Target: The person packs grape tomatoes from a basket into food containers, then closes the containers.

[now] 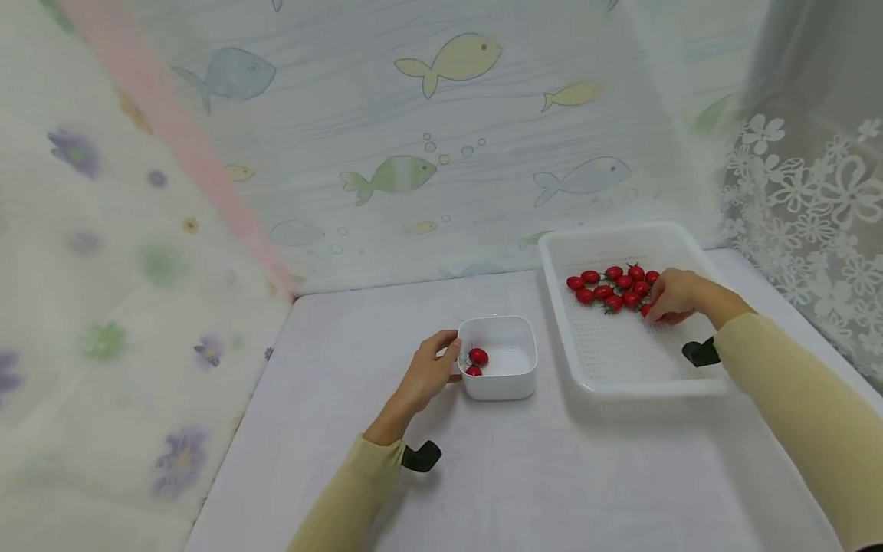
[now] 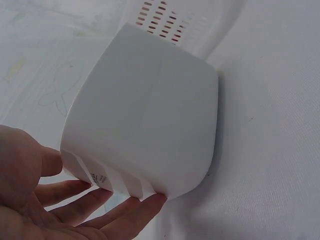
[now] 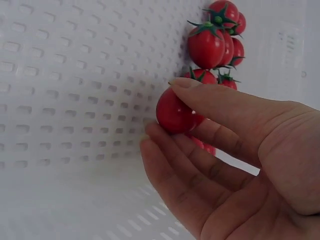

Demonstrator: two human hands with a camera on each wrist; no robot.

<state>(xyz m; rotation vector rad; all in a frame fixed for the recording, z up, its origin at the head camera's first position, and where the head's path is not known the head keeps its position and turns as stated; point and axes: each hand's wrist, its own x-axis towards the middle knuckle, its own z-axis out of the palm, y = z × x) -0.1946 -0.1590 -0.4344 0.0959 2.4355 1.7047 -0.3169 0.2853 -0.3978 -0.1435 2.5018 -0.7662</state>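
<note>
A small white square box (image 1: 500,387) stands on the table with two red cherry tomatoes (image 1: 478,356) at its left inside. My left hand (image 1: 429,372) is at its left side. In the left wrist view, the fingertips (image 2: 102,195) rest spread against the box wall (image 2: 145,100), and the thumb touches near the rim. Over the white perforated basket (image 1: 566,337), my right hand (image 1: 676,295) pinches a cherry tomato (image 3: 172,112) between thumb and fingers. Several more tomatoes (image 1: 614,273), with green stems, lie in the basket beside that hand.
The basket stands right of the box, near the back of the white-covered table (image 1: 359,345). A fish-print curtain (image 1: 414,115) hangs behind, a flower-print one (image 1: 124,307) at left. White lace (image 1: 814,192) borders the right. Each sleeve carries a black wrist mount (image 1: 422,457).
</note>
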